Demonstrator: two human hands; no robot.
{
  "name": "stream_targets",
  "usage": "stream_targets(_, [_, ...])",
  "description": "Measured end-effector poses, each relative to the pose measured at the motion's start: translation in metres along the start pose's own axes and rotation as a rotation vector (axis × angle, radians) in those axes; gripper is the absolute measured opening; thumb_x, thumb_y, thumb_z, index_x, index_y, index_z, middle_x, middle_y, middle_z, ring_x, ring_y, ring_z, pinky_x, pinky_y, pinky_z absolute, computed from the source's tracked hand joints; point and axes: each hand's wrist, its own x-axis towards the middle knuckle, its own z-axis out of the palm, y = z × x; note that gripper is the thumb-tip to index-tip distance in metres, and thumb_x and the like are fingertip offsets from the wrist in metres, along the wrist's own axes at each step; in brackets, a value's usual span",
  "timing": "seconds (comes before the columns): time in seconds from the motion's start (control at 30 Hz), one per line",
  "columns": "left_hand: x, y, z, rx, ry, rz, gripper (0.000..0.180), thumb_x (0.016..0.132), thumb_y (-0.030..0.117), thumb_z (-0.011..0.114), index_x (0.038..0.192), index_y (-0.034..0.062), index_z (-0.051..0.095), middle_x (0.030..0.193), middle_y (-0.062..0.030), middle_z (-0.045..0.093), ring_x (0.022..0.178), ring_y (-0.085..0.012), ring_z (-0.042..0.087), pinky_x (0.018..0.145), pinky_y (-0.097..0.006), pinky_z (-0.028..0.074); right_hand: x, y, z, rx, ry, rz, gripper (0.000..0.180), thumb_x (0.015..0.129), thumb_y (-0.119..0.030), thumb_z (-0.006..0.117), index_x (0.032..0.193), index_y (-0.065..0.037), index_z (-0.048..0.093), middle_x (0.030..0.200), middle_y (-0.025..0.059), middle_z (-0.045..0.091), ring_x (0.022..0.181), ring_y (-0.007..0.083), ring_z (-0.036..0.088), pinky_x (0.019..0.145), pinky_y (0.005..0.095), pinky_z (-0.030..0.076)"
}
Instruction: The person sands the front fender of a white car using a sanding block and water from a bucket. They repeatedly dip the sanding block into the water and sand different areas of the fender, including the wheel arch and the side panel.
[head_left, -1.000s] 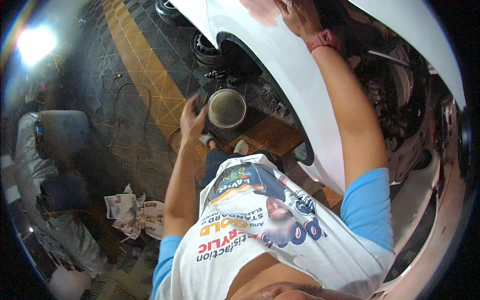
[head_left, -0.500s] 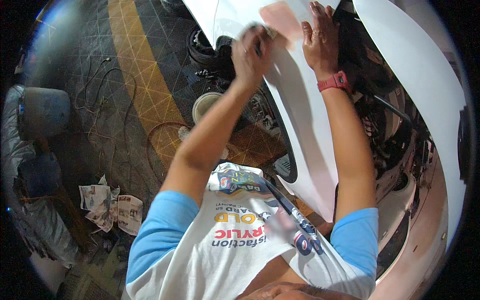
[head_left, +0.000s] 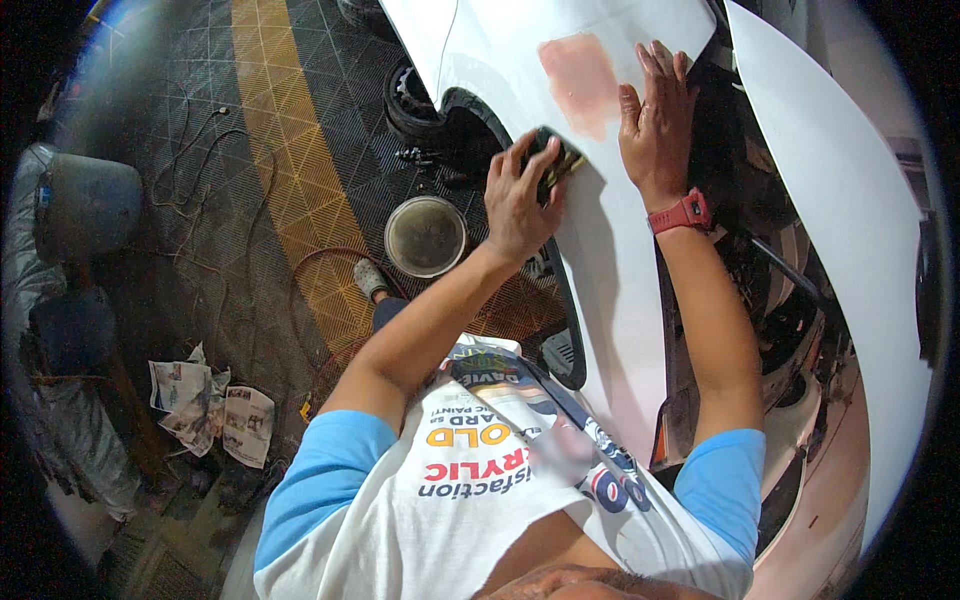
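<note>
My left hand (head_left: 520, 195) is closed around a dark sanding block (head_left: 562, 165) with a yellowish edge. The block sits on the white car fender (head_left: 615, 260), close to the wheel-arch rim and just on the near side of a pinkish filler patch (head_left: 580, 82). What lies under the block is hidden. To the right of that patch, my right hand (head_left: 655, 125) rests on the panel, its fingers stretched out and holding nothing. A red watch (head_left: 680, 212) is on the right wrist.
A round bucket (head_left: 426, 237) of cloudy liquid stands on the tiled floor (head_left: 290, 110), left of the fender. Cables (head_left: 205, 195) and newspaper sheets (head_left: 247, 425) lie farther left. The engine bay (head_left: 765, 250) gapes at the right, beside a raised white panel (head_left: 830, 180).
My left hand has come toward me with the block, away from the filler patch. My right hand stays flat on the panel. The whole view has shifted slightly, and the bucket now shows in full.
</note>
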Motion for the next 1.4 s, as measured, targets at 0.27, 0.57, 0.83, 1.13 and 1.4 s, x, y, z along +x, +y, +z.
stream_targets(0.27, [0.138, -0.066, 0.016, 0.056, 0.206, -0.199, 0.039, 0.099, 0.024, 0.071, 0.136, 0.0118, 0.069, 0.145, -0.017, 0.063, 0.123, -0.0372, 0.062, 0.104, -0.05, 0.053, 0.002, -0.005, 0.0, 0.056, -0.008, -0.029, 0.051, 0.113, -0.034, 0.052, 0.157, -0.009, 0.047, 0.166, 0.0194, 0.044, 0.158, 0.048, 0.031, 0.129, 0.0599, 0.028])
stream_targets(0.57, [0.192, -0.096, 0.004, 0.032, 0.248, -0.29, 0.042, 0.094, 0.03, 0.077, 0.132, 0.0121, 0.074, 0.133, -0.0171, 0.071, 0.121, -0.0402, 0.066, 0.106, -0.048, 0.053, 0.009, -0.014, -0.009, 0.099, -0.039, -0.019, 0.049, 0.113, -0.031, 0.053, 0.156, -0.008, 0.047, 0.166, 0.0201, 0.042, 0.158, 0.0497, 0.03, 0.129, 0.061, 0.027])
stream_targets(0.83, [0.156, -0.065, 0.008, 0.07, 0.159, 0.013, 0.046, 0.094, 0.026, 0.074, 0.139, 0.0162, 0.072, 0.139, -0.0146, 0.069, 0.123, -0.0395, 0.066, 0.107, -0.049, 0.053, 0.007, -0.011, -0.02, 0.076, -0.083, 0.003, 0.049, 0.113, -0.034, 0.051, 0.154, -0.007, 0.048, 0.165, 0.0225, 0.042, 0.157, 0.0509, 0.03, 0.129, 0.0611, 0.027])
stream_targets(1.13, [0.196, -0.033, 0.014, 0.195, 0.145, 0.162, 0.049, 0.093, 0.034, 0.079, 0.139, 0.0207, 0.073, 0.142, -0.0141, 0.067, 0.12, -0.0375, 0.067, 0.099, -0.051, 0.057, 0.006, -0.013, -0.017, 0.089, -0.092, 0.041, 0.048, 0.114, -0.036, 0.049, 0.153, -0.007, 0.049, 0.168, 0.0205, 0.038, 0.159, 0.0497, 0.027, 0.13, 0.0612, 0.025])
stream_targets(1.4, [0.282, -0.038, -0.004, 0.141, 0.1, -0.083, 0.045, 0.099, 0.045, 0.07, 0.137, 0.0225, 0.073, 0.135, -0.0146, 0.072, 0.122, -0.0377, 0.066, 0.099, -0.052, 0.057, 0.004, -0.017, -0.017, 0.057, -0.122, 0.019, 0.05, 0.115, -0.039, 0.046, 0.151, -0.004, 0.051, 0.17, 0.0209, 0.037, 0.16, 0.0503, 0.026, 0.131, 0.0616, 0.023])
